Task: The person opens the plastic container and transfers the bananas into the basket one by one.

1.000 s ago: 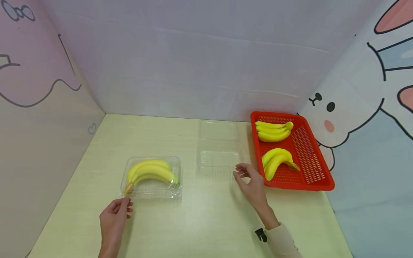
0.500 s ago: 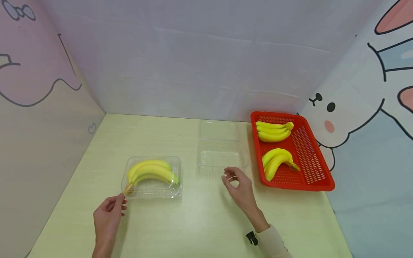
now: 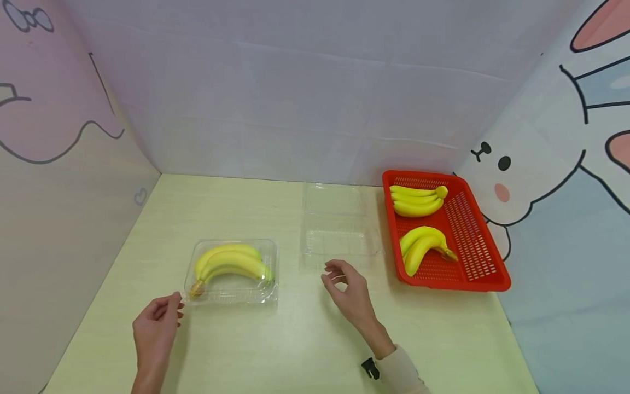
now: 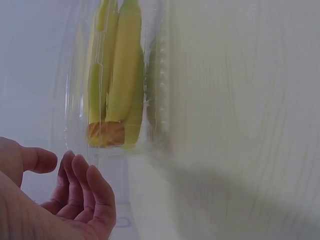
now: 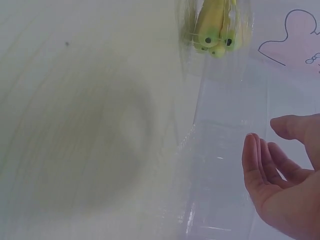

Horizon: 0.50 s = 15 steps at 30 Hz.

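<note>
A shut clear plastic box (image 3: 231,290) holds a bunch of yellow bananas (image 3: 228,262) on the left of the pale table (image 3: 305,339). My left hand (image 3: 174,309) hovers just off the box's near-left corner with its fingers loosely curled, holding nothing. In the left wrist view the left hand (image 4: 75,195) sits below the bananas' stem end (image 4: 106,134). My right hand (image 3: 331,275) floats mid-table, relaxed and empty, a short way in front of an open empty clear box (image 3: 337,232). The right wrist view shows the right hand (image 5: 280,170) and the banana tips (image 5: 215,35).
A red mesh basket (image 3: 455,285) at the right holds two banana bunches, one far (image 3: 415,200) and one near (image 3: 423,246). Walls close in the table on the left, back and right.
My right hand has moved left and back, away from the open box and basket. My left hand has drawn back from the shut box's corner.
</note>
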### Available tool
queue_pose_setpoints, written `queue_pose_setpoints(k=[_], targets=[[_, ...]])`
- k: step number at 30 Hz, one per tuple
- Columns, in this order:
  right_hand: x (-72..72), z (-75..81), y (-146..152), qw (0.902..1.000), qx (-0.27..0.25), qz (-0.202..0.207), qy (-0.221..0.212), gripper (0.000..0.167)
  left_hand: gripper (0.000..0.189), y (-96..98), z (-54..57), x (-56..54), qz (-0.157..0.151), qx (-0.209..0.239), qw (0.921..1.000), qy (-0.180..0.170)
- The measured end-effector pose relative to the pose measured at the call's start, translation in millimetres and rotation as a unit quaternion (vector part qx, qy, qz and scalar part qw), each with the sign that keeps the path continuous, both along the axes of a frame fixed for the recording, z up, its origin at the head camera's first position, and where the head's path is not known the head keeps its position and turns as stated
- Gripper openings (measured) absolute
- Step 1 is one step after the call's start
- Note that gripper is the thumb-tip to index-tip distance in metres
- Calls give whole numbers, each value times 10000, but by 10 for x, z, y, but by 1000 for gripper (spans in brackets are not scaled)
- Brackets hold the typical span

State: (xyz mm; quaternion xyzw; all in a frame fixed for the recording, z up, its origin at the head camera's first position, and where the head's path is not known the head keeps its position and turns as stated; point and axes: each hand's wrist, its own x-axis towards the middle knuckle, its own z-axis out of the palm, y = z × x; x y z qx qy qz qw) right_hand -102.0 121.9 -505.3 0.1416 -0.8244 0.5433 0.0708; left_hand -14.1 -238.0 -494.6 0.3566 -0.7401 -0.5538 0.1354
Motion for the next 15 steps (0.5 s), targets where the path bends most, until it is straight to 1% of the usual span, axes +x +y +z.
queue_pose_setpoints(k=[5, 10, 15], targets=[[24, -33, -95, 9999, -104, 51, -102, 25, 31, -36, 8, -11, 10, -85, 10000, 0], [51, -56, -186, 9994, -196, 188, -219, 26, 30, -71, -3, -30, 28, -199, 9998, -38], [87, -41, -279, 9982, -248, 335, -430, 27, 26, -99, -27, -45, 103, -196, 9997, 117]])
